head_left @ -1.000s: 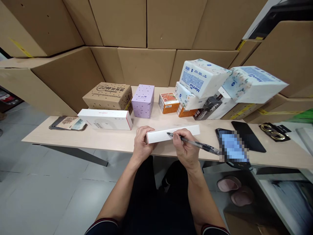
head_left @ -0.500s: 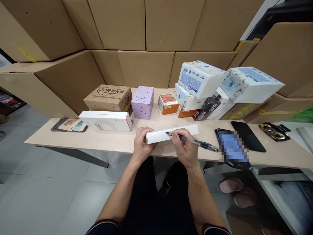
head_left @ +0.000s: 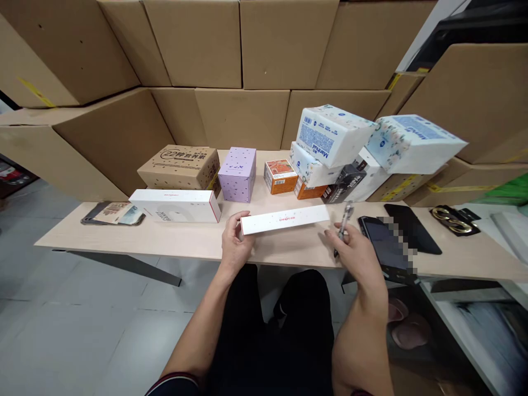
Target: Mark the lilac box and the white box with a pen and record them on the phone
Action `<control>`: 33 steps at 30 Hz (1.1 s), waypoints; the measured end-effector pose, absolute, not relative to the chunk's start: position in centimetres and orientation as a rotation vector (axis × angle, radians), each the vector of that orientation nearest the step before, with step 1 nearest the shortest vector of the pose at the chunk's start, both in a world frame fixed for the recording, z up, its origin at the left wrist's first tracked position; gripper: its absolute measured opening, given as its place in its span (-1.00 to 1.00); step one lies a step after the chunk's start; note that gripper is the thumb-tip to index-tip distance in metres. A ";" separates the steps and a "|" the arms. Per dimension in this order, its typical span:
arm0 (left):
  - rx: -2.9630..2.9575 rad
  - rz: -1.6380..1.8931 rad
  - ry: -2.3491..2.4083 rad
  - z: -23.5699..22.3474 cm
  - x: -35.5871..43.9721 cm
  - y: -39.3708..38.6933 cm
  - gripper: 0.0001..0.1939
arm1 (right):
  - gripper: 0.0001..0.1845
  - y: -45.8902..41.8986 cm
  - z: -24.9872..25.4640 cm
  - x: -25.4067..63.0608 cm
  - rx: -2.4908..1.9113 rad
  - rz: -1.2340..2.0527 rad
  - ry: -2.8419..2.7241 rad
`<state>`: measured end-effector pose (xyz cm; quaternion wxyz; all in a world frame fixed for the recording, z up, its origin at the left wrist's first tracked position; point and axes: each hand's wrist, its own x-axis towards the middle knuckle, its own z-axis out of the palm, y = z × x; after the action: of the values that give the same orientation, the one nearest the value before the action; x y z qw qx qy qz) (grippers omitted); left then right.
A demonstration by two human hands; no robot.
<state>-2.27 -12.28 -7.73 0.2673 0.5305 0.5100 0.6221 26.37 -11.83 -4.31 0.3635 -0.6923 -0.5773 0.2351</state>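
My left hand grips the left end of a long white box, with the thumb and fingers around its edge. The box is raised and slightly tilted, showing small red print and dots on its side. Off the box's right end, my right hand holds a pen between thumb and fingers, its dark tip pointing down. The pen is apart from the box. A phone, its screen partly blurred out, lies just right of my right hand.
Along the table stand another white box, a brown carton, a purple box and an orange box. Tissue packs are stacked at right. Banknotes lie at left. Cardboard boxes wall the back.
My right hand has moved right, away from the white box, and the pen has turned from nearly level to upright. The box has turned so its printed side shows.
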 end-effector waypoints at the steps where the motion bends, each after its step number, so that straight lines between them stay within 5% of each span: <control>1: 1.400 1.681 1.367 -7.7 -2.2 -12.2 -0.47 | -0.44 -11.5 -4.4 26.6 -1.880 0.566 -1.568; 8: 1.321 1.716 1.317 -7.3 -2.0 -11.9 -0.52 | -0.57 -9.0 -3.6 24.7 -2.265 0.318 -1.717; 17: 1.273 1.694 1.288 -7.5 -2.2 -11.9 -0.48 | -0.27 -12.5 -3.6 27.3 -2.215 -0.092 -1.459; 22: 1.266 1.696 1.277 -7.4 -2.2 -11.8 -0.46 | 0.02 -13.8 -2.7 30.2 -2.523 0.145 -1.386; 33: 1.277 1.655 1.283 -7.7 -2.2 -11.4 -0.32 | 0.06 -13.7 -3.7 32.6 -2.358 0.207 -1.467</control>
<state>-2.18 -11.44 -7.70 0.3377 0.4900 0.4923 0.6352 32.62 -13.72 -3.73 0.1775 -0.8333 -0.5184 0.0732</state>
